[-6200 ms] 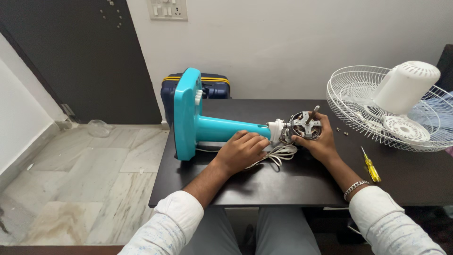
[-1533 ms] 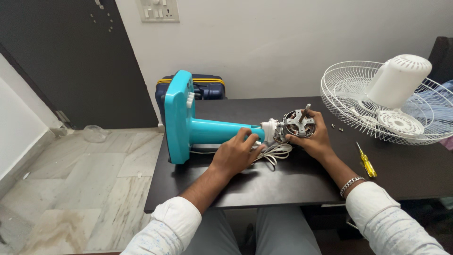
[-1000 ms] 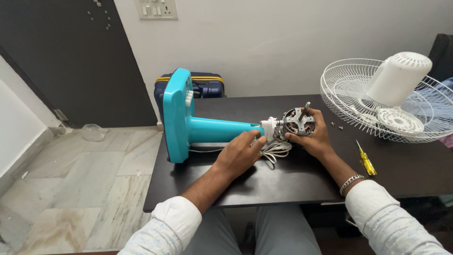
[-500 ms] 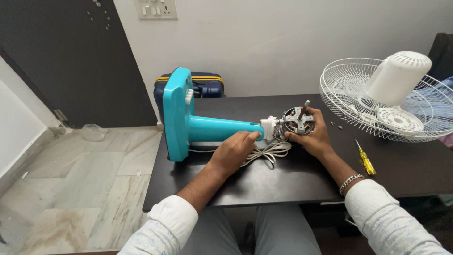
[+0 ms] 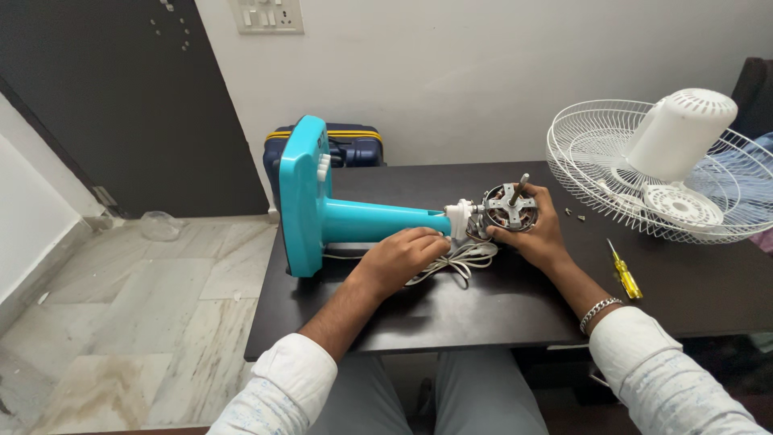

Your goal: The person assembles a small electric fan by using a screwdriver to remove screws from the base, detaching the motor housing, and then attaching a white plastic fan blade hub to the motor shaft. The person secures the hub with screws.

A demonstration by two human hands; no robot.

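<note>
Near strip of desk (image 5: 483, 314) bare, easy pass between forearms. Right side crowded: wire fan guard (image 5: 612, 161), white motor cover (image 5: 684, 133), yellow screwdriver (image 5: 624, 275), loose screws (image 5: 575, 215). Left blocked by teal fan stand (image 5: 362, 221), white cord (image 5: 459, 259).

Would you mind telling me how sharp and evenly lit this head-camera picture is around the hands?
Head view: soft, even light, no harsh glare; the left hand and right hand look sharp, as does the motor. Faint shadows lie under the teal fan stand on the dark table. Wide-angle distortion bends the white grille at the edge.

Teal fan stand (image 5: 366, 221) (sideways), bare motor (image 5: 509, 211)
</note>
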